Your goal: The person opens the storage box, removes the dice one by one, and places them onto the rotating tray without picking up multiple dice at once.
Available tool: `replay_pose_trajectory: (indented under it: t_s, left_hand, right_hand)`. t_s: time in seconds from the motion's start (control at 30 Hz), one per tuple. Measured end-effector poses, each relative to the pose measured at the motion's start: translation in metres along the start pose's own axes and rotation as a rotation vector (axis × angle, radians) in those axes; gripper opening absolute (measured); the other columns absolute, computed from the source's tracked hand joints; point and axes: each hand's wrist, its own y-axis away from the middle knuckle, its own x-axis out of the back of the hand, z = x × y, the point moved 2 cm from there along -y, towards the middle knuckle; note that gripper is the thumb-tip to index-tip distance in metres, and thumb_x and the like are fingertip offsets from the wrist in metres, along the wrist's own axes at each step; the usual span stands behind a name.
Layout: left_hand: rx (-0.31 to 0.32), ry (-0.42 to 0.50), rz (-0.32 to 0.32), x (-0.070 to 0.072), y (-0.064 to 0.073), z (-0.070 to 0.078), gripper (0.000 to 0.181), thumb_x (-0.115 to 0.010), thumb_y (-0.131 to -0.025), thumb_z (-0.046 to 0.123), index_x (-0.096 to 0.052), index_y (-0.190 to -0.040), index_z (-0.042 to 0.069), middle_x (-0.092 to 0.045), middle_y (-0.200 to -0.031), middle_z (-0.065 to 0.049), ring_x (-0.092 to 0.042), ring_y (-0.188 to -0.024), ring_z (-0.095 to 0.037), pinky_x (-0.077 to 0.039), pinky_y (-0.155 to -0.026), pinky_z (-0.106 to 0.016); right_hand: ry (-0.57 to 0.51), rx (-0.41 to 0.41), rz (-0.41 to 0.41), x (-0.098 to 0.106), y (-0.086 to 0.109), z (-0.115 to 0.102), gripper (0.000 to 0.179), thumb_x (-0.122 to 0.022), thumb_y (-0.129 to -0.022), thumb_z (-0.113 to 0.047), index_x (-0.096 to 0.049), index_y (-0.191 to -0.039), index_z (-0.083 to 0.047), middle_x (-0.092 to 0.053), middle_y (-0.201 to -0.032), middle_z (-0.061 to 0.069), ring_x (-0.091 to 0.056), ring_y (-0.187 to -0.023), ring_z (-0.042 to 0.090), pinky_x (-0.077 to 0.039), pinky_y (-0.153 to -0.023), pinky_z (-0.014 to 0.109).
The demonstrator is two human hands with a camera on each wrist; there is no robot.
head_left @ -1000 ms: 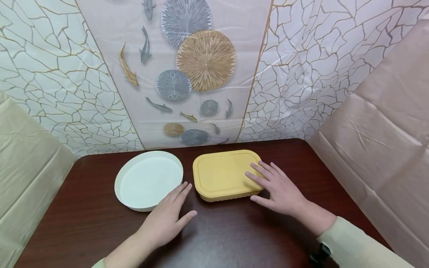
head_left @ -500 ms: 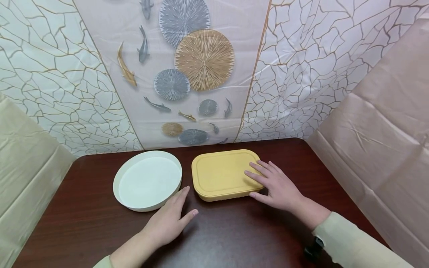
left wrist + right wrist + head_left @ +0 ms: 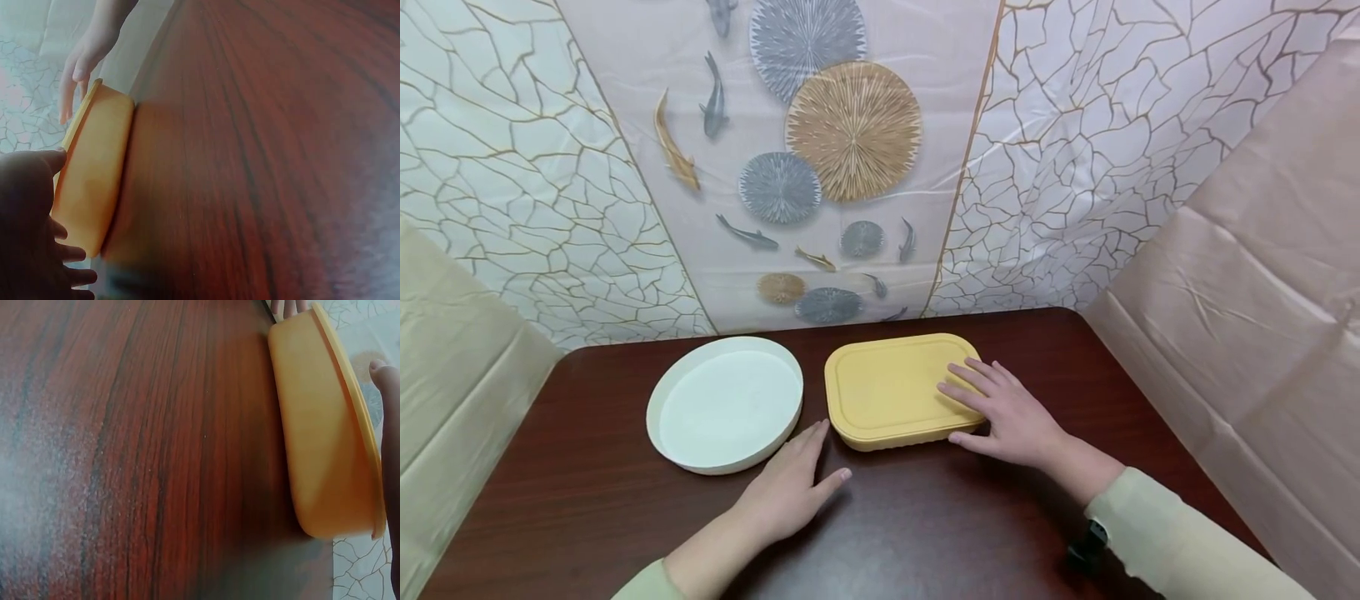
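Note:
A lidded yellow food container [image 3: 895, 385] lies flat on the table in the head view. My right hand [image 3: 1011, 419] is over its right end, fingers spread above the lid and thumb by the front right edge. Whether those fingers touch the lid, I cannot tell. My left hand [image 3: 786, 490] has straight fingers, their tips close to the container's front left corner. The left wrist view shows the container's side [image 3: 97, 165] beside the left fingers. In the right wrist view, the lid's rim [image 3: 347, 381] runs near the right thumb.
A shallow round white pan [image 3: 726, 408] stands just left of the container, close to the left fingertips. The dark wood table [image 3: 895, 533] ends at a patterned cloth wall [image 3: 835, 250] behind, with beige cloth [image 3: 1247, 292] on the right side.
My left hand has shifted right, from beside the pan toward the container's corner. My right hand has edged slightly left over the lid. The head view has panned a little.

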Motion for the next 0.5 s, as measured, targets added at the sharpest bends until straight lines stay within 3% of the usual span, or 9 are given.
replay_pose_trajectory:
  t_s: [0.5]
  left_hand:
    - [0.053, 0.018, 0.003, -0.009, -0.021, 0.001, 0.085, -0.056, -0.096, 0.055, -0.025, -0.156, 0.003, -0.025, -0.16, -0.019, -0.026, -0.147, -0.035, -0.028, -0.116, -0.051]
  right_hand:
    - [-0.029, -0.021, 0.011, -0.011, -0.005, 0.005, 0.072, -0.066, -0.084, -0.064, -0.056, -0.142, -0.023, -0.047, -0.15, 0.009, -0.037, -0.14, 0.037, -0.029, -0.11, 0.061]
